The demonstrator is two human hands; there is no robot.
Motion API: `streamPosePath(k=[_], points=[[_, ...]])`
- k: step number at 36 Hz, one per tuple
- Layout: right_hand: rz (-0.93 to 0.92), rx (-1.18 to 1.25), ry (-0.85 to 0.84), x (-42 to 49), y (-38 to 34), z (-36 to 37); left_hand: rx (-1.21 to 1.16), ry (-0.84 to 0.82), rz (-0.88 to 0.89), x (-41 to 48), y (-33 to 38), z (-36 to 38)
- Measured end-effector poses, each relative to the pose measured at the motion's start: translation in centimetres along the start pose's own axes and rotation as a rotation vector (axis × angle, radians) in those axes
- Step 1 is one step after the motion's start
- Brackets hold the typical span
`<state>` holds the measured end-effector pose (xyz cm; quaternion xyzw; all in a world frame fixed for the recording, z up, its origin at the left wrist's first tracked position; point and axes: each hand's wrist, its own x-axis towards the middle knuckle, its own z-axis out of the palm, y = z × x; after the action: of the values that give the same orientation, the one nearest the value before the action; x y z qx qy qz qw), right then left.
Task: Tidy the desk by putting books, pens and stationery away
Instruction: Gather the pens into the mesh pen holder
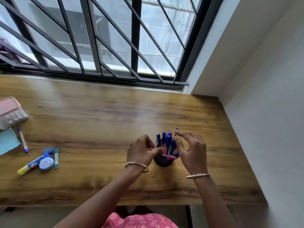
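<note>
Pens [167, 142] between both hands.

The desk [102, 116] is seen to be wood-grained, smooth, with a soft sheen under the window light. The window grille [92, 46] is formed of dark, matt metal bars. The wall [263, 79] is painted matt white. Glossy blue plastic is shown by the pens [166, 142], held in a dark pen holder [162, 161]. 2 shiny metal bangles [136, 166] are worn.

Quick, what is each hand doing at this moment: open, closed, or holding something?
Left hand: fingers curled, gripping the rim of the pen holder.
Right hand: pinching a blue pen above the holder.
</note>
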<state>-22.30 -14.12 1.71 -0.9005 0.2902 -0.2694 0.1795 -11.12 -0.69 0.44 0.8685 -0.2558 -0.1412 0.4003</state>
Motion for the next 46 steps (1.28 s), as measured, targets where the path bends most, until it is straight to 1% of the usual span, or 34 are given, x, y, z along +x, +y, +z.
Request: streamPosePath(k=[4, 7, 9, 12, 18, 22, 27, 31, 35, 41, 44, 46], points=[[-0.026, 0.061, 0.128, 0.5, -1.8, -0.2, -0.093, 0.0, -0.024, 0.3, -1.8, -1.8], [-0.095, 0.114, 0.188, 0.8, -4.0, 0.4, -0.124, 0.061, -0.096, 0.8, -4.1, -3.8], [-0.155, 0.16, 0.188, 0.9, -5.8, 1.6, -0.129, 0.119, -0.166, 1.0, -6.0, -5.5], [-0.22, 0.245, 0.114, 0.7, -8.8, 4.1, -0.106, 0.188, -0.272, 1.1, -9.3, -8.4], [-0.28, 0.352, -0.074, -0.3, -15.4, 9.9, -0.08, 0.314, -0.408, 0.5, -14.9, -15.1], [-0.301, 0.383, -0.204, -0.8, -19.8, 14.0, 0.014, 0.429, -0.522, 0.1, -19.1, -19.6], [-0.341, 0.354, -0.359, -1.2, -24.4, 18.8, 0.114, 0.504, -0.57, 0.5, -23.9, -24.3], [-0.386, 0.293, -0.454, -1.4, -27.5, 21.9, 0.138, 0.479, -0.589, 1.8, -26.9, -26.6], [-0.392, 0.262, -0.496, -1.4, -29.6, 23.9, 0.167, 0.406, -0.613, 3.6, -29.0, -27.6], [-0.311, 0.218, -0.52, -1.2, -30.5, 25.1, 0.236, 0.299, -0.719, 5.7, -30.3, -27.9], [-0.271, 0.204, -0.529, -1.4, -30.3, 25.5, 0.214, 0.264, -0.763, 6.3, -30.2, -28.2], [-0.23, 0.209, -0.529, -1.4, -30.3, 25.8, 0.187, 0.246, -0.755, 6.4, -30.0, -28.3]])
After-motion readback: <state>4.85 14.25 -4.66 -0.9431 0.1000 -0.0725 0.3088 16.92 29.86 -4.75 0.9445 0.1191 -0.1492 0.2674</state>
